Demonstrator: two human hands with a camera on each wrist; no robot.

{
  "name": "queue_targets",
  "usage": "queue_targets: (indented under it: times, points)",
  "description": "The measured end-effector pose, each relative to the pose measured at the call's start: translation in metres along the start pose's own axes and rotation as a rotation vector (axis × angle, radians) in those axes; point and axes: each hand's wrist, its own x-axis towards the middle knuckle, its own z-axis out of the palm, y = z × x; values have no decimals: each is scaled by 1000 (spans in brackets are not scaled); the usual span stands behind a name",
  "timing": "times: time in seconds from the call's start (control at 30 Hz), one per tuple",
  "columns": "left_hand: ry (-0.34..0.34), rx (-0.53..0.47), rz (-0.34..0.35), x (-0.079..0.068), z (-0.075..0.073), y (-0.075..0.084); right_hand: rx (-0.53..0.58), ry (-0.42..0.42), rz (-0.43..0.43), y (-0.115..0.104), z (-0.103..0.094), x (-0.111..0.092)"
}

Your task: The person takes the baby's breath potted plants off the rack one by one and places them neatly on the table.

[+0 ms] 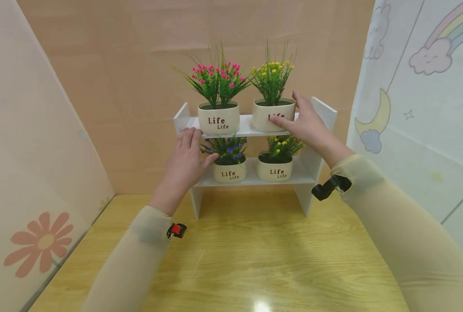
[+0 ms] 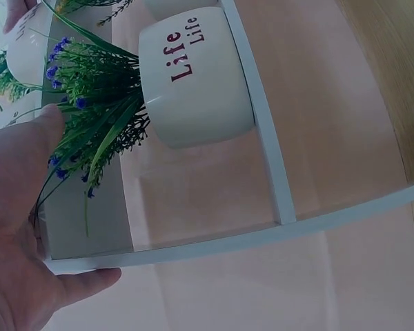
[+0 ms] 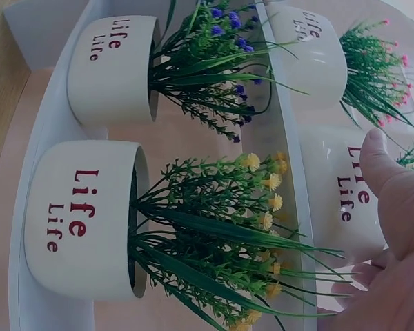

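My right hand (image 1: 313, 123) holds the top right flower pot (image 1: 260, 113), cream with "Life" lettering and yellow flowers, its thumb across the front and its fingers at the right side. At the left end of a white two-tier shelf (image 1: 247, 123), my left hand (image 1: 184, 158) touches the upper corner, fingers extended and thumb spread. Beside those fingers stands a pot with pink flowers (image 1: 218, 116). Below are a pot with purple flowers (image 2: 200, 83) and another pot with yellow flowers (image 3: 83, 221), both upright on the lower board.
The shelf stands on a wood-grain table (image 1: 255, 251) against an orange-pink backdrop (image 1: 138, 86). Pale printed panels rise on both sides, one with a red flower print (image 1: 44, 240), the other with a moon print (image 1: 379, 115). Side boards close both shelf ends.
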Motion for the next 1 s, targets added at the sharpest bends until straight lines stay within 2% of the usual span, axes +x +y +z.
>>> queue_targets:
  times: [0.17, 0.4, 0.57, 0.7, 1.0]
  points:
    - [-6, 5, -21, 0, 3, 0, 91, -37, 28, 0, -1, 2]
    - [16, 15, -1, 2, 3, 0, 139, -65, 37, -2, -5, 9]
    - [-1, 23, -11, 1, 2, 1, 186, -94, 43, -2, -7, 13]
    - [-6, 25, -18, 0, 3, 3, 194, -106, 54, -1, -9, 14]
    - [28, 29, -20, -1, 2, 4, 180, -131, 70, -2, -10, 16]
